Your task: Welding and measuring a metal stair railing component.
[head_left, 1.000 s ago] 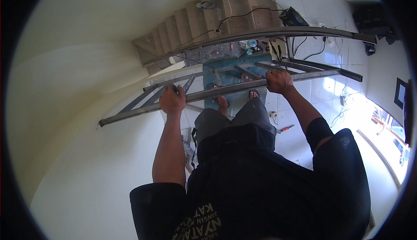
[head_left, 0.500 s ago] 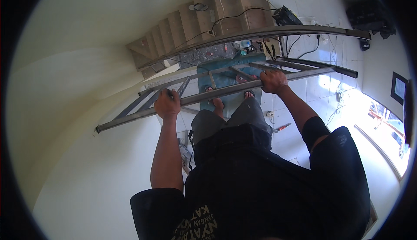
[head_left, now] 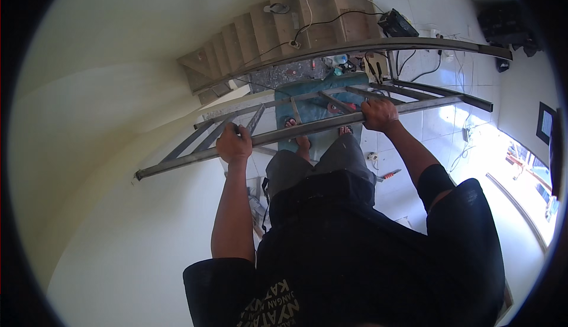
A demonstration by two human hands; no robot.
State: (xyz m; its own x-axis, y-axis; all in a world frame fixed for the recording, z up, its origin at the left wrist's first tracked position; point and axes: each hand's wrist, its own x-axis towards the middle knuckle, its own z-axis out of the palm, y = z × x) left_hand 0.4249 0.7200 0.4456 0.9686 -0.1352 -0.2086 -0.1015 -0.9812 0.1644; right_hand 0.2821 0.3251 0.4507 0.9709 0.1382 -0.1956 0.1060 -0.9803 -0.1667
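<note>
A long grey metal frame (head_left: 177, 158) with cross bars, shaped like a ladder, is held level in front of me at about waist height. My left hand (head_left: 234, 143) grips its near rail left of the middle. My right hand (head_left: 379, 114) grips the same rail further right. My bare feet (head_left: 299, 137) show below the frame, standing by a blue-green mat (head_left: 313, 105) on the floor.
A second long metal bar (head_left: 378, 46) lies beyond the frame. Stairs (head_left: 266, 31) rise at the top with cables and sandals on them. A pale wall (head_left: 89, 120) curves along the left. Tools and cords lie on the white tiled floor (head_left: 438, 126) to the right.
The frame and both hands have stayed together while shifting slightly down-left in view; my grip on the near rail is unchanged.
</note>
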